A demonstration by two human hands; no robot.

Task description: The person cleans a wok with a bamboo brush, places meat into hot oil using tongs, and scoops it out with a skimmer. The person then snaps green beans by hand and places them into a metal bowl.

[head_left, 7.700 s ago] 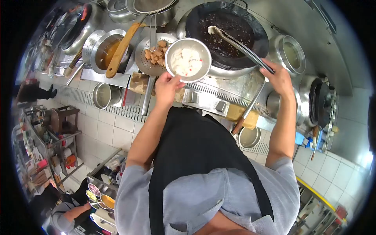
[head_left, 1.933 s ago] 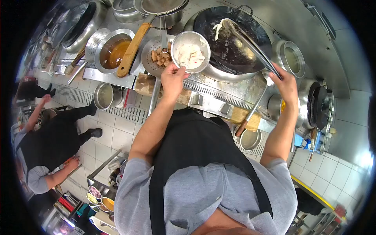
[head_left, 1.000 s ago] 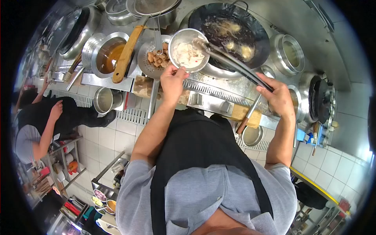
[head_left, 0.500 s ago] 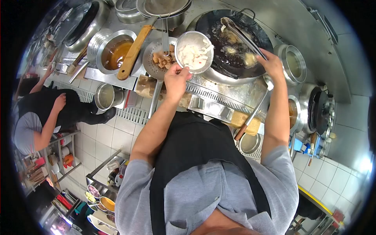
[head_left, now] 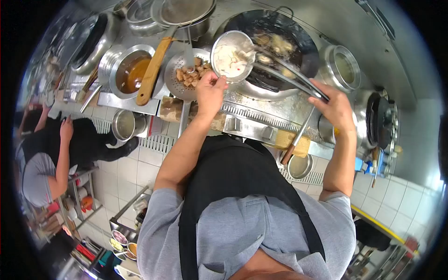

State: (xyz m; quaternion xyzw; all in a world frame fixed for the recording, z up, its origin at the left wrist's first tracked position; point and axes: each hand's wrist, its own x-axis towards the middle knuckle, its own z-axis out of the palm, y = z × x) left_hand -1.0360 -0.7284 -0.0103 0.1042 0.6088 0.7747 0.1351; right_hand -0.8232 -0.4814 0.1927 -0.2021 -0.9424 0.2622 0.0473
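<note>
A metal bowl (head_left: 216,56) of pale battered pieces (head_left: 229,64) is held at its lower rim by my left hand (head_left: 210,93), tilted slightly beside the wok. My right hand (head_left: 333,103) is closed round metal tongs (head_left: 291,79), whose far ends reach over the bowl's right edge and look blurred. Behind them the black wok (head_left: 305,56) holds dark oil with several frying pieces (head_left: 281,45) in it. Left of the bowl, a perforated strainer (head_left: 175,86) carries browned chunks (head_left: 192,74).
A pot of amber liquid (head_left: 122,86) stands at the left under a wooden handle (head_left: 154,72). Metal pots (head_left: 343,70) line the right. A wood-handled tool (head_left: 294,147) leans across the stove's front edge. Another person (head_left: 42,154) in a black apron is at the far left.
The tongs have come back from over the wok to the bowl. More pieces float in the oil than in the oldest frame. The other person has come into view at the left.
</note>
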